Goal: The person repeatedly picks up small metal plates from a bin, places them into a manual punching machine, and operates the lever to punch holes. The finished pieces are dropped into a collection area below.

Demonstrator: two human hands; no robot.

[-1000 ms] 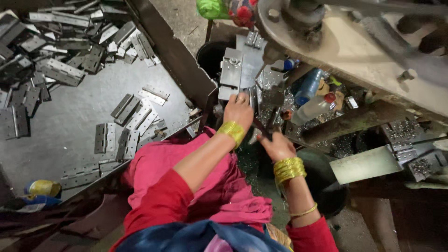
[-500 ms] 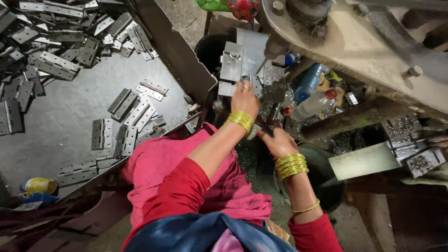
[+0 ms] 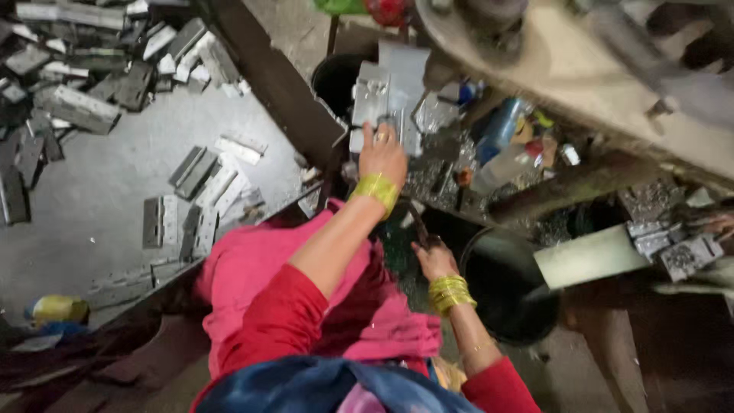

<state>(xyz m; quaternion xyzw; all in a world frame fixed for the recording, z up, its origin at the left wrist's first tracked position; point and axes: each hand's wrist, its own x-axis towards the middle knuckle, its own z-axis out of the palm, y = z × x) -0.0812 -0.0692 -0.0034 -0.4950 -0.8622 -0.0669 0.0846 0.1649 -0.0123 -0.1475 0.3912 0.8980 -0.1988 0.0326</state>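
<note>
Left hand (image 3: 382,155) grips one grey stamped metal plate (image 3: 390,95), upper centre; right hand (image 3: 433,258) curled, its grip unclear.

Dim overall, lit from upper left; motion-blurred throughout. Faint glare on flat grey metal plates (image 3: 202,172). Deep shadow lower left and far right.

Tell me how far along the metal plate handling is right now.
Already down: flat grey plates lie scattered on the tray at left, with more heaped at its far end. In hand: the left hand reaches to the stack of plates at the machine; the right hand sits lower, by the black bucket, its grip blurred. Left: that stack looks unworked; a count isn't readable.
</note>
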